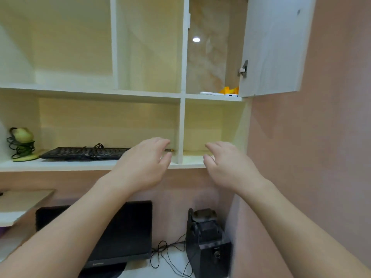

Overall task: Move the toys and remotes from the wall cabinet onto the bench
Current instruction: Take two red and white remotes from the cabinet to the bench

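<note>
Pink-backed left hand (140,167), right hand (230,168): slack-fingered, empty.

Nothing legible; only a faint mark, perhaps a brand, on the bezel of the black monitor (130,227)

Cabinet (181,125) — smooth matt laminate; its back panel (206,57) — glossy marble-look.

Yellow toy (228,90) is half hidden by cabinet door (271,47). White remotes (212,93): only front edges show. Screen (132,227) btm is cut off.
</note>
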